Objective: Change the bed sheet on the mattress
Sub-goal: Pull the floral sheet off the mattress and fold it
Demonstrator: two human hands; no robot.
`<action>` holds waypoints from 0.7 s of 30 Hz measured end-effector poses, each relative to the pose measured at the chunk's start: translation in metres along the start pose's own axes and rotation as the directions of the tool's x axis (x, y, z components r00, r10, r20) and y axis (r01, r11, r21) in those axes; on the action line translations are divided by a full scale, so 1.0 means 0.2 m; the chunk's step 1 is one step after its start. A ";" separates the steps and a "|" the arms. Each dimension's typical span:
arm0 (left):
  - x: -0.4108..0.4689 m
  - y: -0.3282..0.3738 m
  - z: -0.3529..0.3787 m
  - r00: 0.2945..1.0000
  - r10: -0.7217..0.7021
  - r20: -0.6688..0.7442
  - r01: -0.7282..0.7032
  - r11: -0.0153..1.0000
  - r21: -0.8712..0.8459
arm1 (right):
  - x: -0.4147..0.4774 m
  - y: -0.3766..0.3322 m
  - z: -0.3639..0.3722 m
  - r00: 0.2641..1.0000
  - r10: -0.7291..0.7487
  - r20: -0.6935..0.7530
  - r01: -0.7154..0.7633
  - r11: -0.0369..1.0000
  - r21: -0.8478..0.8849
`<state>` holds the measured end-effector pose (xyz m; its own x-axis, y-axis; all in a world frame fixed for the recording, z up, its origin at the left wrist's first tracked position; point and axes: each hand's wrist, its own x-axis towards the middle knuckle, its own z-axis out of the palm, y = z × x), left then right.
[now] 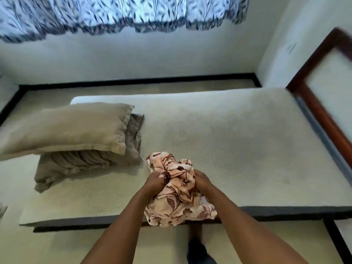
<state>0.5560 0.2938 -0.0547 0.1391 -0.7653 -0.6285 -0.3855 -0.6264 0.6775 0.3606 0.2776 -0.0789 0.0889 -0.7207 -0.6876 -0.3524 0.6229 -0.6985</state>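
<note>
Both my hands, left hand [156,181] and right hand [202,179], grip the bunched floral sheet [177,195] at lower centre, over the bare mattress's [238,141] near edge; its long axis runs left-right, so spreading goes sideways, pillows [64,130] at left.

The bed sheet [179,195] is peach-pink with a dark brown leaf and flower print; it is crumpled into a loose bundle, not spread out; the bundle sits at the near edge of the mattress [228,140], its lower folds hanging over that edge; the left hand [155,182] and right hand [202,181] each clutch it from one side; the mattress is bare, cream with a fine dotted weave and a dark grey side band, lying flat and low
</note>
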 end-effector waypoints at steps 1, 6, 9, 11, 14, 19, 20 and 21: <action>-0.11 0.03 -0.05 0.998 0.053 -0.017 -0.053 0.999 -0.005 | -0.10 -0.03 0.02 0.999 -0.041 -0.024 0.040 0.999 -0.013; -0.74 0.13 -0.35 0.956 0.273 -0.106 -0.279 0.959 -0.043 | -0.68 -0.25 0.14 0.957 -0.271 -0.107 0.272 0.962 -0.004; -1.13 0.19 -0.55 0.915 0.366 -0.170 -0.378 0.924 -0.049 | -1.04 -0.40 0.22 0.905 -0.408 -0.122 0.409 0.912 -0.023; -1.33 0.25 -0.68 0.875 0.408 -0.261 -0.429 0.903 -0.027 | -1.27 -0.51 0.26 0.850 -0.506 -0.146 0.500 0.863 -0.075; -1.60 0.38 -0.89 0.803 0.479 -0.354 -0.487 0.870 0.072 | -1.56 -0.69 0.22 0.697 -0.679 -0.230 0.642 0.734 -0.221; -1.98 0.46 -1.16 0.797 0.480 -0.366 -0.414 0.876 0.246 | -1.98 -1.00 0.04 0.455 -0.778 -0.433 0.776 0.585 -0.235; -2.03 0.45 -1.20 0.805 0.460 -0.374 -0.379 0.884 0.273 | -2.05 -1.05 0.01 0.431 -0.776 -0.461 0.790 0.571 -0.224; -2.09 0.44 -1.22 0.798 0.458 -0.392 -0.364 0.884 0.293 | -2.12 -1.09 0.00 0.409 -0.780 -0.473 0.802 0.555 -0.222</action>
<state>0.6869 0.5224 0.3621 0.2918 -0.9556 -0.0408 -0.6590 -0.2318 0.7155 0.3988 0.4473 0.3645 -0.1298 -0.9247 0.3578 -0.3315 -0.2997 -0.8946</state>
